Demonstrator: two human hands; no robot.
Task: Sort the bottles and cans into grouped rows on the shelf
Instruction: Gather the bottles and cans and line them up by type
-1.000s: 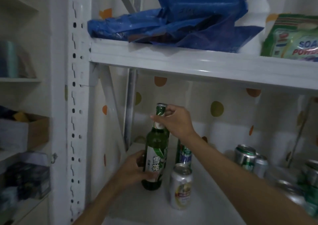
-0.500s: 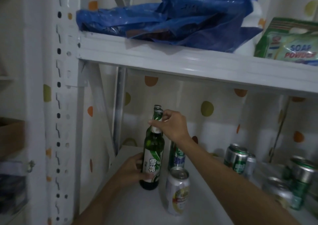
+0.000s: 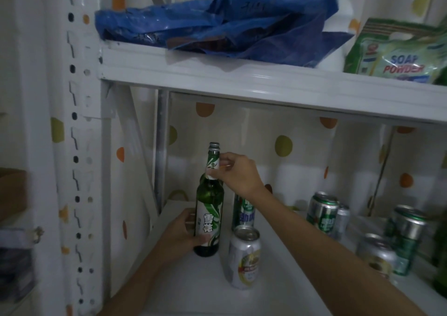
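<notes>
1. The left hand wraps the lower body of a tall green glass bottle with a white-and-green label; the right hand pinches its neck.
2. The bottle stands upright on the white metal shelf, far left.
3. One silver can stands just beside it, a green can behind.
4. About five more cans cluster to the right.
5. Above, a green bag reads "SOAP POWDER".

White shelf: bottle, cans.

Dim room; white metal rack before a polka-dot wall covering
</notes>
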